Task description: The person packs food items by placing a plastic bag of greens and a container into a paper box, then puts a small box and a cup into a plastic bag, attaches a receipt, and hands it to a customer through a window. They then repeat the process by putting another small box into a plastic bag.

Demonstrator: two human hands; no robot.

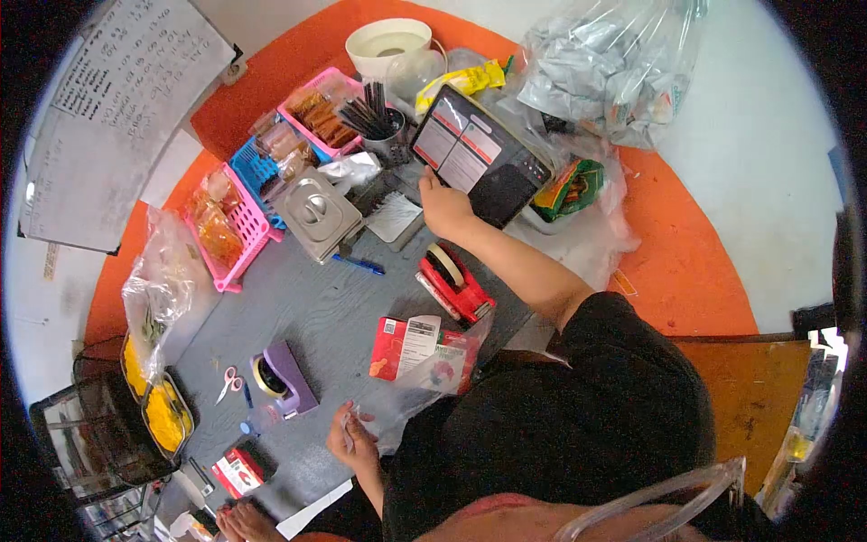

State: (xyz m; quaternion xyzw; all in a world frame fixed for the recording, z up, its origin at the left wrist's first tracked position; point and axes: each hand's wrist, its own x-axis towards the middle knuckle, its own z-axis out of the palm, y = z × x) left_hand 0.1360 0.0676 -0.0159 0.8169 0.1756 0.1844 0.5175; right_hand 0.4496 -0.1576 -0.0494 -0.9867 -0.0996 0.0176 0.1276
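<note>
My right hand (444, 206) is at the near left edge of a black tablet (501, 185), with one finger stretched towards its lit screen and nothing seen in its grasp. The tablet leans tilted at the back of the grey table. Lower down, my left hand (352, 435) is closed on the edge of a clear plastic bag (397, 406). The bag spreads over part of a red box (397, 348) with a white label. Between my hands stands a red tape dispenser (456, 287). A purple tape dispenser (287, 379) is left of the box.
Pink baskets (248, 230) of packets, a lidded steel container (316, 215) and a cup of black sticks (386, 135) line the back. A blue pen (358, 264) and scissors (229, 385) lie on the table (316, 312). Another person's hand (246, 522) is near a small red box (239, 471).
</note>
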